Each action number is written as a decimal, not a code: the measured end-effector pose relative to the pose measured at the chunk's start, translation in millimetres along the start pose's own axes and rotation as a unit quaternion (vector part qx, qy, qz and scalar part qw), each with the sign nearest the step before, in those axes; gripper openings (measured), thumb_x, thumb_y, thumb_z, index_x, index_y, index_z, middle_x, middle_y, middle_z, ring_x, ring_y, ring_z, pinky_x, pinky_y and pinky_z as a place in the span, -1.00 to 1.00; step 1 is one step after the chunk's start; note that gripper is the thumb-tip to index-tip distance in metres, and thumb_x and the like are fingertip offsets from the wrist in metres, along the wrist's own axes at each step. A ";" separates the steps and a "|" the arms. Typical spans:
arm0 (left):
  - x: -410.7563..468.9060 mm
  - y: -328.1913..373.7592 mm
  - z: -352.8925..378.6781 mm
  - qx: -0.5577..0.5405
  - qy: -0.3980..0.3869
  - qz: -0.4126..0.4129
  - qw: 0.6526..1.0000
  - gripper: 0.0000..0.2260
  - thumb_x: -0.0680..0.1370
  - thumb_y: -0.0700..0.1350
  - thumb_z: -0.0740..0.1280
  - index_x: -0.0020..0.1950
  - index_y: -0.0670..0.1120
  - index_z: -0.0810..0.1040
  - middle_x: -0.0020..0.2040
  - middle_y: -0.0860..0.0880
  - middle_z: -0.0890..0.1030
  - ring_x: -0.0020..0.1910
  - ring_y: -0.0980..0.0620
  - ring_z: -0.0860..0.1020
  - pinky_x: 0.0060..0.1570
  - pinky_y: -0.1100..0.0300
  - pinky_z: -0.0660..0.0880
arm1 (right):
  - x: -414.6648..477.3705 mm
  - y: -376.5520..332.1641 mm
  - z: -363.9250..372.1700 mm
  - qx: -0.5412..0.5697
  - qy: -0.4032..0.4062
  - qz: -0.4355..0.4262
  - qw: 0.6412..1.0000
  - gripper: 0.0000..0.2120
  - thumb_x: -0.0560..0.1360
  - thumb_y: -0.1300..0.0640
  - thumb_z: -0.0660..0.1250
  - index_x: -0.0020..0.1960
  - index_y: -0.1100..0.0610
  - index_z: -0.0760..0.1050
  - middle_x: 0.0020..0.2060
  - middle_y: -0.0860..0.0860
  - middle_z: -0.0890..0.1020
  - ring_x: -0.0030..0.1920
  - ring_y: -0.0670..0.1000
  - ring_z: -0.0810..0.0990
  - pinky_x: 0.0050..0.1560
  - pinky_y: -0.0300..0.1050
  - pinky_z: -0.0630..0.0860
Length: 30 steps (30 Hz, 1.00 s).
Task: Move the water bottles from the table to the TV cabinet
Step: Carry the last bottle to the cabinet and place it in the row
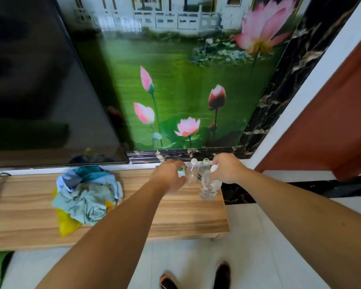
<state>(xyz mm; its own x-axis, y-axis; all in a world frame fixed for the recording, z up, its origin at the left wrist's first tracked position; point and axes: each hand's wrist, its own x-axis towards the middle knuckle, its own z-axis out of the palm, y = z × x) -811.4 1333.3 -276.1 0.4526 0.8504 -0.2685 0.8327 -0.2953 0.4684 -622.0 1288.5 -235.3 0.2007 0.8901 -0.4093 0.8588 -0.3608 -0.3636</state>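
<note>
Hands work at the right end of the light wood-grain TV cabinet: right hand grips a clear white-capped plastic bottle by its neck, left hand closes round a green-capped clear bottle, apparently setting both beside two standing clear bottles.

We saw an evenly lit, fairly bright room with soft, faint shadows. The dark TV screen carried dull reflections, and the glossy lotus mural right of it showed pale sheen near its top. Wide-angle distortion bent straight edges outward toward the corners. Everything looked slightly soft, and the hands below the screen were blurred.
</note>
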 end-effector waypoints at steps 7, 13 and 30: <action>29.5 -5.7 13.9 -0.007 -0.012 -0.038 0.999 -0.59 0.46 -0.01 0.30 0.31 0.08 0.43 0.28 -0.05 0.48 0.27 -0.10 0.42 0.17 0.01 0.45 | 54.1 17.0 12.9 0.000 -0.021 -0.013 1.000 -0.78 0.34 0.14 0.41 -0.07 0.24 0.59 -0.12 0.16 0.62 -0.14 0.11 0.57 -0.26 -0.05 0.49; 51.2 -11.1 47.7 -0.011 -0.034 -0.083 0.996 -0.55 0.46 -0.03 0.31 0.35 0.05 0.41 0.35 -0.06 0.44 0.28 -0.10 0.42 0.23 0.02 0.42 | 99.4 39.4 54.8 0.006 -0.076 -0.020 0.997 -0.80 0.32 0.14 0.44 -0.29 0.07 0.40 -0.26 0.05 0.52 -0.22 0.06 0.51 -0.35 -0.15 0.36; 81.1 -83.6 144.4 -0.030 -0.115 -0.134 0.984 -0.53 0.46 -0.02 0.30 0.38 0.07 0.37 0.36 -0.05 0.41 0.30 -0.11 0.41 0.25 -0.06 0.40 | 184.0 86.7 197.7 0.008 -0.129 -0.034 0.991 -0.67 0.38 0.14 0.35 0.14 0.16 0.50 0.15 0.14 0.46 0.06 0.12 0.48 -0.06 -0.09 0.41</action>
<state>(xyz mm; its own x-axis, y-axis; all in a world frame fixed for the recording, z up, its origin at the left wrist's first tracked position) -798.2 1364.1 -458.6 0.2843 0.7716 -0.5690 0.9147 -0.0405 0.4021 -603.8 1365.9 -507.6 0.0139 0.8127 -0.5825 0.8584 -0.3085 -0.4099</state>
